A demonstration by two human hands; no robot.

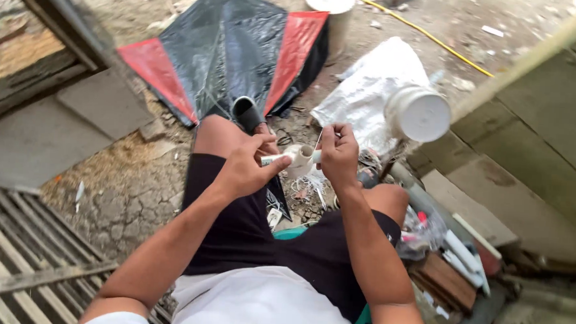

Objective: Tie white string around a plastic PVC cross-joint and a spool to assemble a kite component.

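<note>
We're holding a small white roll of tape above our knees, the left hand pinching its stick end while the right hand is pinching a loose strip, the black-and-red kite lying on the ground beyond.

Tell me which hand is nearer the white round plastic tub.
Right. The right hand sits just below-left of the white round plastic tub; the left hand is farther left, beyond it.
</note>
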